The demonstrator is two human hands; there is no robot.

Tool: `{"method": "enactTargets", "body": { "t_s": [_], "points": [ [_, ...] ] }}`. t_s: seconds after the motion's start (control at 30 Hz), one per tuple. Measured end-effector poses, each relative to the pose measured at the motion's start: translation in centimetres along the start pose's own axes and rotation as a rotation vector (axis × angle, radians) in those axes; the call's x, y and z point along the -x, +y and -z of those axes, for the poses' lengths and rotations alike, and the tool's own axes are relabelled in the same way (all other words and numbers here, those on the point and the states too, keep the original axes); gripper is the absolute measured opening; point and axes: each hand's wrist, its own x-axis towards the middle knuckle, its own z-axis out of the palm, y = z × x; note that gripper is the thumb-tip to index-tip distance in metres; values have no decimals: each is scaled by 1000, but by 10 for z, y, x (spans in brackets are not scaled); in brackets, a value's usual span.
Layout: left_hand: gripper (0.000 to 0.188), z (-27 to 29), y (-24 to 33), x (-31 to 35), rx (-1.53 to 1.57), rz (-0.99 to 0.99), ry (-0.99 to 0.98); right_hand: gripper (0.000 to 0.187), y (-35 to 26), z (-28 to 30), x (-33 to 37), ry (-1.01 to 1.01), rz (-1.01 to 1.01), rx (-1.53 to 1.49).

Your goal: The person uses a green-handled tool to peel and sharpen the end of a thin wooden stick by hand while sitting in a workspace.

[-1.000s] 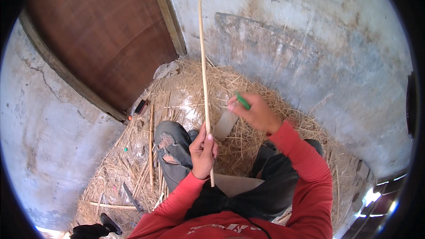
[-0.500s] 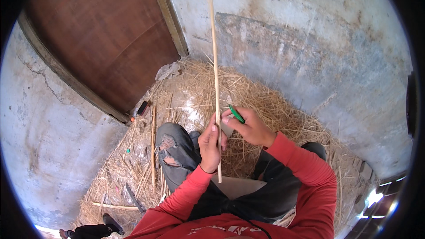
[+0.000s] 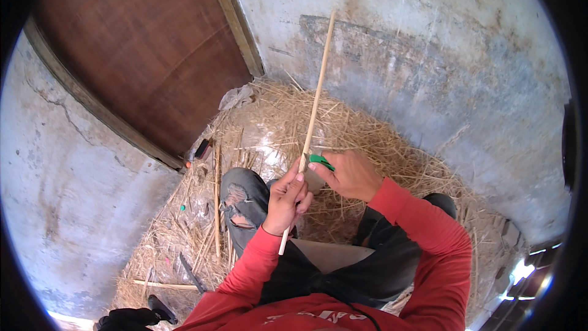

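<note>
A long, thin pale stick (image 3: 319, 92), apparently bamboo or wood, slants up and away across my lap, its far end in front of the wall. My left hand (image 3: 284, 203) is wrapped round its lower part, and the near end sticks out below my palm. In my right hand (image 3: 357, 176) is a green-handled utility knife (image 3: 319, 161). The knife's front end meets the stick just above my left fingers; the blade itself is too small to make out.
Loose straw (image 3: 355, 125) covers the floor around my bent knees. A long strip (image 3: 217, 208) lies beside my left knee, with a dark saw-like blade (image 3: 191, 273) nearer me. A brown door (image 3: 153, 43) and grey wall (image 3: 441, 67) enclose the spot. Another person's shoe (image 3: 162, 309) shows at lower left.
The stick has swung from nearly upright to leaning right at its far end, its near end going left. My right hand has turned, bringing the knife against the stick.
</note>
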Motion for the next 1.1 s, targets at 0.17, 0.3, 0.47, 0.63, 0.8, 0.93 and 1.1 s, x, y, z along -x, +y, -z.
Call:
{"method": "enactTargets", "body": {
  "t_s": [0.17,0.3,0.47,0.63,0.8,0.93,1.1],
  "points": [
    [48,-7,-1,56,-225,29,-273,52,112,23,-39,219,-276,-98],
    [51,-27,9,89,-28,63,-315,60,150,71,-38,503,-433,-156],
    [47,-2,17,38,83,38,-20,52,97,53,-15,387,-128,-106],
    [46,1,19,25,50,61,31,41,-6,14,6,8,43,-131],
    [47,1,7,15,-6,95,27,44,-5,-15,9,-103,67,-14],
    [48,6,5,25,-55,137,-61,51,24,-1,-11,60,-69,-113],
    [47,28,-7,69,-51,254,-123,56,102,9,-29,145,-283,12]
  ]
}}
